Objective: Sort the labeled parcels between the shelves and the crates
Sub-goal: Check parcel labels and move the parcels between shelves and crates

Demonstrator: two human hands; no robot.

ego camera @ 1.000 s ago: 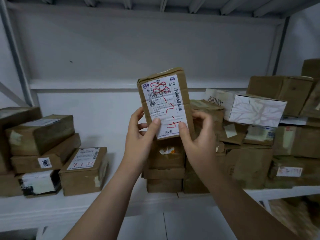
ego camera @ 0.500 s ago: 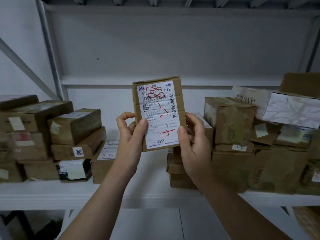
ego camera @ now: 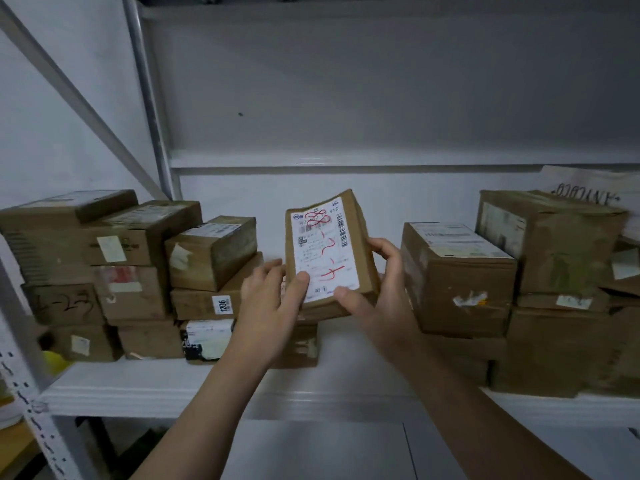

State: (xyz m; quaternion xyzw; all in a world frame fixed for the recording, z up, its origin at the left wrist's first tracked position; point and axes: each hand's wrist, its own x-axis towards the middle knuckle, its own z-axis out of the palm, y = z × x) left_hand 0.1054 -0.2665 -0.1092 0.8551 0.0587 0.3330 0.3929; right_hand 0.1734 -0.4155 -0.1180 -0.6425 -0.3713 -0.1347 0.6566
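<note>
I hold a small brown cardboard parcel with a white shipping label marked in red pen, tilted back over the middle of the white shelf. My left hand grips its lower left edge, thumb pressed on the label. My right hand grips its lower right corner, fingers curled behind the box. Beneath the parcel sits another brown box, mostly hidden by my left hand and forearm.
Stacked brown parcels fill the shelf's left side, one tagged 1206. Larger cartons pile up on the right. A grey shelf upright and diagonal brace stand at left. A perforated post runs at the lower left.
The parcel has come down and tilted back, from held upright at label-reading height to low over the shelf. The view has shifted left, bringing more of the left stack into sight.
</note>
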